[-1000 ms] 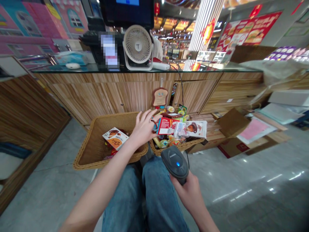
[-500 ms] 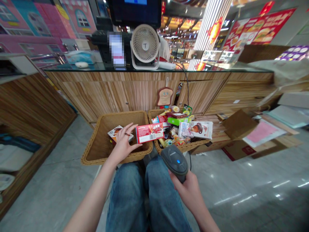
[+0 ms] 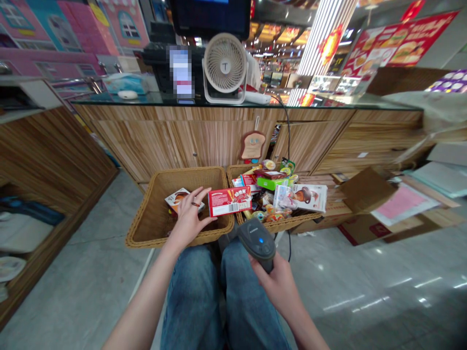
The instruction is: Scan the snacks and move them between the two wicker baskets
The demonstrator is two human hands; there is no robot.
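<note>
My left hand (image 3: 188,217), with a ring on one finger, reaches over the left wicker basket (image 3: 144,228). Its thumb and fingers grip the left end of a red snack box (image 3: 230,200) at the lower and upper edges. The box spans the gap between two baskets, its white barcode strip facing up. My right hand (image 3: 279,281) is wrapped round the handle of a dark grey barcode scanner (image 3: 257,238), which has a blue light lit. The scanner's head points toward the box, apart from it. Beneath my left hand, a white box with a picture (image 3: 177,198) lies in the left basket, partly covered.
The right wicker basket (image 3: 284,224) is heaped with snack packets, including a green box (image 3: 272,183) and a white picture box (image 3: 310,197). A wooden counter (image 3: 219,138) stands behind, bearing a fan (image 3: 225,65) and a monitor (image 3: 211,19). Cardboard boxes (image 3: 365,228) lie at right.
My right hand has brought the scanner a little left, nearer the red snack box's lower side. My left hand stays at the box's left end. The whole view has shifted slightly.
</note>
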